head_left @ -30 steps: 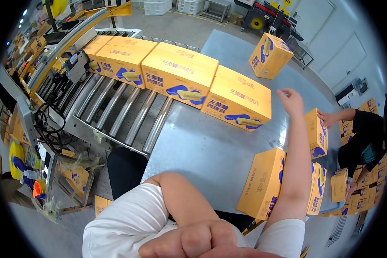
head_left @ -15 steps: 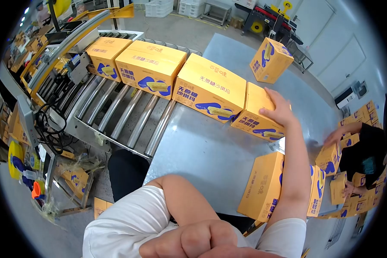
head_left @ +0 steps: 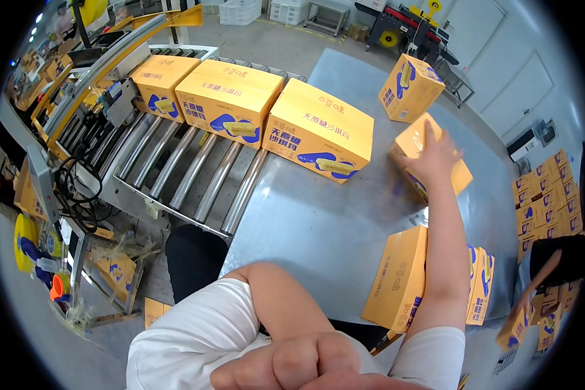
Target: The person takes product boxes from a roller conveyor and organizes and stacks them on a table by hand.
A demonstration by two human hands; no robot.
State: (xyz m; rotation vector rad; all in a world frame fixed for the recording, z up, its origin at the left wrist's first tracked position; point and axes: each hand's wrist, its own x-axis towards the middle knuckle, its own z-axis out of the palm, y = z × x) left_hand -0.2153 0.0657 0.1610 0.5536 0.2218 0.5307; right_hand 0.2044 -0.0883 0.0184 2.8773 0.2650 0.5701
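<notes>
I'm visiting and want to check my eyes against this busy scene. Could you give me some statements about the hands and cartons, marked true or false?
1. The right hand is on an orange cardboard carton. True.
2. Both hands are on that carton. False: the left hand is at the bottom of the view, away from it.
3. Another carton stands on the metal table. True.
4. The conveyor is entirely covered by cartons. False: bare metal rollers show.
5. The sleeves of the person wearing the camera are black. False: the sleeves are white.
</notes>
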